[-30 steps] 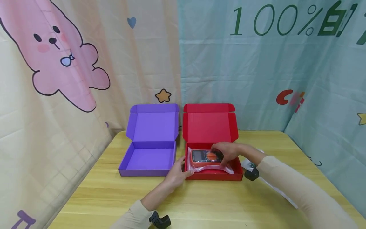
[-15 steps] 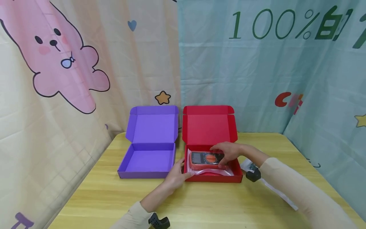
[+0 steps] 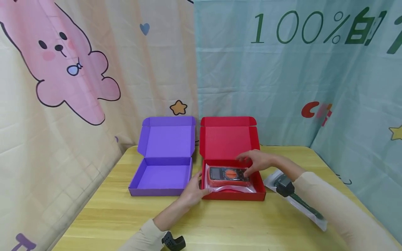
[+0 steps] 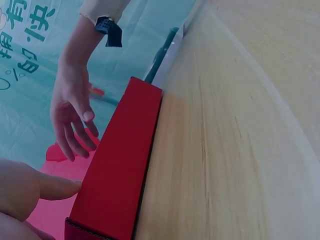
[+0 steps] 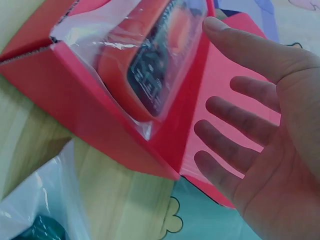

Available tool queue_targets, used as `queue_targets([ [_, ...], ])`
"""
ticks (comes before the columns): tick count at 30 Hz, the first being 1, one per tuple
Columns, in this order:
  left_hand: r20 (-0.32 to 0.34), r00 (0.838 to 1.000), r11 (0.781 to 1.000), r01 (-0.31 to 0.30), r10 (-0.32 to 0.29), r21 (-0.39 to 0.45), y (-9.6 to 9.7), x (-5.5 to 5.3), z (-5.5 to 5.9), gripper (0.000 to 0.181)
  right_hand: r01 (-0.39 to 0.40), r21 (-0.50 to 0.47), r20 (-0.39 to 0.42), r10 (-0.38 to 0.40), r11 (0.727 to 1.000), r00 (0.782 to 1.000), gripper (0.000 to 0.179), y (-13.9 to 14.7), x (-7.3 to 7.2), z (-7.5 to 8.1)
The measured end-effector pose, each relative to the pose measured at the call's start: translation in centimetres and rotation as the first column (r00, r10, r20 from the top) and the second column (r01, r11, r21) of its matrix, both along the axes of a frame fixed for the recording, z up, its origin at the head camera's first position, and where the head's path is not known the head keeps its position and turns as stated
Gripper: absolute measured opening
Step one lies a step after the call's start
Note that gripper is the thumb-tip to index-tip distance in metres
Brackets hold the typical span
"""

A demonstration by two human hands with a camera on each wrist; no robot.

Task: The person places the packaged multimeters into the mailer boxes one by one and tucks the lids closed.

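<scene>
A multimeter (image 3: 216,183) in orange casing, sealed in a clear plastic bag, lies face up in the open red box (image 3: 235,196). My left hand (image 3: 192,192) rests against the box's front left corner; the left wrist view shows its thumb (image 4: 60,187) straight out to the front wall's top edge. Over the right part of the box hovers my right hand (image 3: 259,161), fingers spread and slightly bent, nothing held. In the right wrist view its thumb tip (image 5: 216,26) is close to the bagged multimeter (image 5: 155,75); contact cannot be told.
An open purple box (image 3: 157,192) stands left of the red one. Right of the red box, under my right forearm, lies a clear bag (image 3: 309,209) with a dark green item. Both stand on the wooden table (image 3: 238,223); curtains hang behind.
My right hand has let go of the multimeter's right end and lifted slightly to the right, fingers spreading. The multimeter stays in the red box. My left hand stays at the corner.
</scene>
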State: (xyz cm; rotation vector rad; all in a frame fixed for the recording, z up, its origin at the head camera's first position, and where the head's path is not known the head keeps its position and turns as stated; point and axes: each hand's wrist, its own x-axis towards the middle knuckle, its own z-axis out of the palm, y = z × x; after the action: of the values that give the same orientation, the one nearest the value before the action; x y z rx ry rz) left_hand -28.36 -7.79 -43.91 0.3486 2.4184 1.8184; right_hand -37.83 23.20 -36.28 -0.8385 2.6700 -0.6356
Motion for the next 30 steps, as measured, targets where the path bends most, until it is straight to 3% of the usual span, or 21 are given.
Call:
queue_targets([
  [6,0.008,1.0,1.0,0.004,-0.004,0.002,-0.2,-0.8,1.5,0.086,0.009,-0.067,-0.011,-0.01,0.998,1.0,0.075,1.0,0.3,1.3],
  [11,-0.04,0.999,1.0,-0.014,0.013,-0.024,-0.5,-2.1,3.3,0.087,0.052,-0.12,-0.001,-0.053,0.991,0.999,0.078,2.2,0.2,2.2],
  [19,-0.131,0.991,0.999,-0.028,0.023,-0.035,-0.7,-6.2,6.2,0.083,0.095,-0.252,-0.043,-0.109,0.963,0.993,0.079,4.6,-0.7,3.2],
  [26,-0.083,0.99,0.993,-0.115,0.114,-0.007,0.2,-9.2,8.0,0.079,0.182,-0.365,-0.076,-0.225,0.913,0.971,0.071,6.1,-1.5,3.3],
  [30,-0.097,0.985,0.989,-0.147,0.145,-0.009,0.9,-11.3,8.3,0.077,0.253,-0.39,-0.061,-0.299,0.885,0.952,0.069,6.8,-2.4,2.9],
])
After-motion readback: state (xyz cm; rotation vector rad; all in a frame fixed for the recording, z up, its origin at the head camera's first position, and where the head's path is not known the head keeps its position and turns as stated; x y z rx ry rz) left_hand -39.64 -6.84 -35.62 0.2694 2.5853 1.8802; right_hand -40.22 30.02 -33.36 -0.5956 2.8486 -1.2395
